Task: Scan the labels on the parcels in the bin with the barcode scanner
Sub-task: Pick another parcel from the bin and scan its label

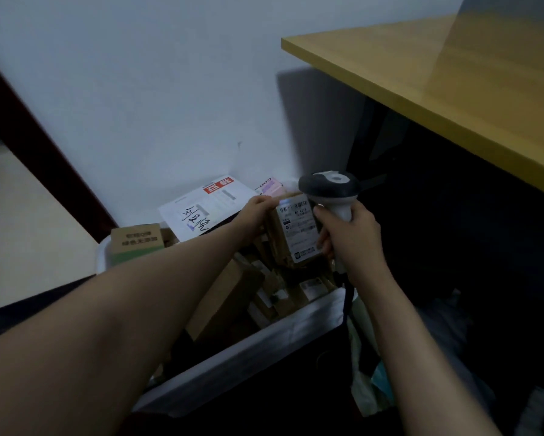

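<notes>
Occupying the upper right, a yellow-topped desk [437, 83] juts over the scene; its near edge runs diagonally, with dark space beneath it. Pale wall [138, 89] fills the background, free of obstructions above the bin. Below centre stands a white bin [248, 350], its near rim running diagonally from lower left to upper right, its far side against the wall. Cardboard parcels fill the bin in a loose heap, among them a long brown box [226, 300] leaning toward the near rim and a brown-and-green carton [137, 243] at the left corner. A white mailer [207, 206] with a red patch and handwriting leans at the back, its top edge against the wall. The held parcel [297, 231], brown with a white label [299, 220] facing the camera, is raised above the heap. The left hand [258, 215] grips its upper left edge, fingers curled over the top. The right hand [349, 237] is wrapped around the handle of the barcode scanner [328, 187], just beside the parcel's right edge; the dark head sits above the label's upper right corner.
</notes>
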